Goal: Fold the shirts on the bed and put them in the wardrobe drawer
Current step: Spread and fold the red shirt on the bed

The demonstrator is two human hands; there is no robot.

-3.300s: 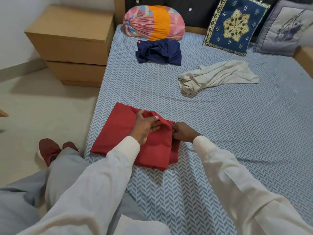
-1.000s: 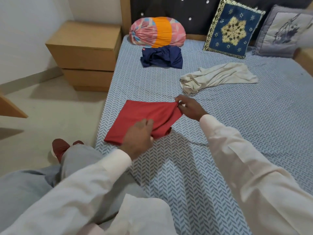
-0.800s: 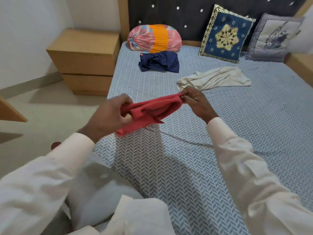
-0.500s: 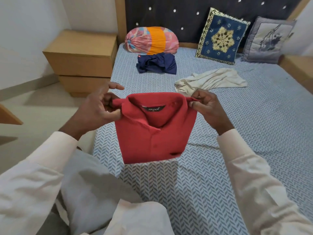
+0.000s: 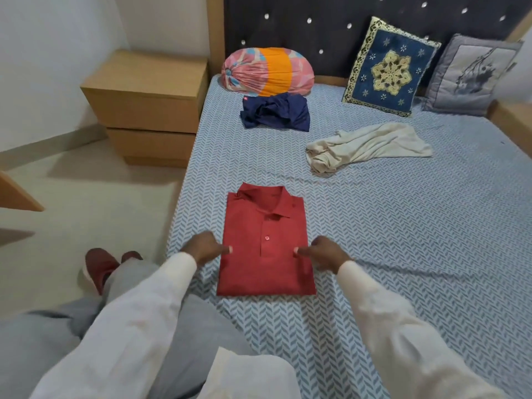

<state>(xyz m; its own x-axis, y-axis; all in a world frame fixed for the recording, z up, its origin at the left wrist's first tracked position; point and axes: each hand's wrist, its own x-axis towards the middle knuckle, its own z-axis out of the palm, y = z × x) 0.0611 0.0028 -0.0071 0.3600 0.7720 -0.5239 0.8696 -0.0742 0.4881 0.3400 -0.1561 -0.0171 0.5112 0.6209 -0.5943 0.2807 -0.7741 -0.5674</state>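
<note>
A red polo shirt (image 5: 264,226) lies folded into a neat rectangle on the bed (image 5: 403,226), near its left edge, collar pointing away from me. My left hand (image 5: 203,247) is at the shirt's left side with its thumb on top and its fingers curled at the edge. My right hand (image 5: 324,251) mirrors it on the right side. A crumpled navy shirt (image 5: 276,113) lies near the headboard. A crumpled cream shirt (image 5: 368,145) lies farther right. No wardrobe drawer is in view.
A striped bolster (image 5: 267,72) and two cushions (image 5: 391,67) lean against the dark headboard. A wooden bedside chest (image 5: 149,105) stands left of the bed. My grey-trousered legs and red shoes (image 5: 100,266) are over the floor at the left.
The red shirt was lifted off the bed, turned collar side up in the air, and now lies flat again. Both hands slid down to its sides.
</note>
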